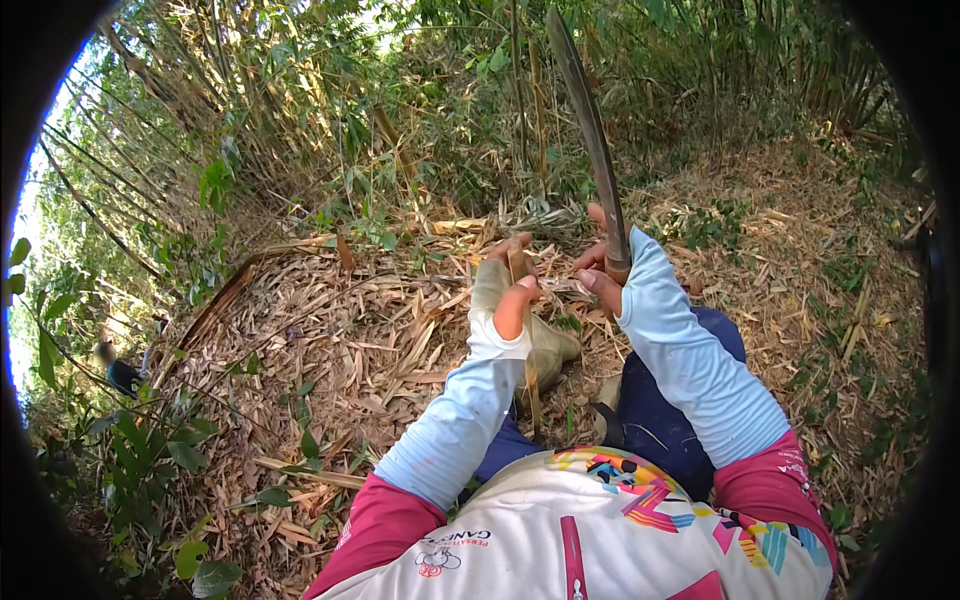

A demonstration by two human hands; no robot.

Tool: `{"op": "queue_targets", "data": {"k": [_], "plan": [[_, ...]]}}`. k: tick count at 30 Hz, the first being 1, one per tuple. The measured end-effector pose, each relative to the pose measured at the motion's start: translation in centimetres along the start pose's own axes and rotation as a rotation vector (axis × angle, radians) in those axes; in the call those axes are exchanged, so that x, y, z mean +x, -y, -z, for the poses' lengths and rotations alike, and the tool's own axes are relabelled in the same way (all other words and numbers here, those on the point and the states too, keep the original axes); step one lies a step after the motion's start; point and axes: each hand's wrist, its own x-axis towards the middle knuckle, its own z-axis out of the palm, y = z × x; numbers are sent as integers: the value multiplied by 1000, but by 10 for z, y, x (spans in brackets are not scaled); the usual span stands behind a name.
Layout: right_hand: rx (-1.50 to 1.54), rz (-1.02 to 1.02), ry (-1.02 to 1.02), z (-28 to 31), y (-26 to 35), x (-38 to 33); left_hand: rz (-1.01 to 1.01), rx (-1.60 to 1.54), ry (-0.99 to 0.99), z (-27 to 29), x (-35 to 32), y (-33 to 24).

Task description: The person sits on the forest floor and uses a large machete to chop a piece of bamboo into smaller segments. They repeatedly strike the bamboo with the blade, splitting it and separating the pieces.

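My left hand (pixel 516 300) is closed around a narrow bamboo strip (pixel 533 385), which hangs down toward my lap. A machete (pixel 592 125) with a long, slightly curved dark blade is in my right hand (pixel 600 270). Its blade points up and away from me, and the handle end lies in the hand by the thumb. The two hands are close together in front of my knees, a small gap between them. Below my left hand is an olive-green, boot-like shape (pixel 552 352), partly hidden by the strip and sleeve.
Dry bamboo leaves (pixel 370 350) cover the sloping ground. Beyond my hands stand dense bamboo stems and green undergrowth (pixel 440 130). Leafy plants (pixel 150 450) grow at the near left. Farther off at the left is another person (pixel 122 375) in dark clothing. A long brown stalk (pixel 225 300) lies left.
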Motion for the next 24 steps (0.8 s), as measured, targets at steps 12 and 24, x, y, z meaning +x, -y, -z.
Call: {"op": "queue_targets", "data": {"k": [12, 24], "plan": [[-727, 264, 38, 16, 4, -9, -84, -79, -324, -20, -5, 55], [-1244, 320, 135, 14, -3, -6, 49, -82, 106, -24, -14, 44]]}}
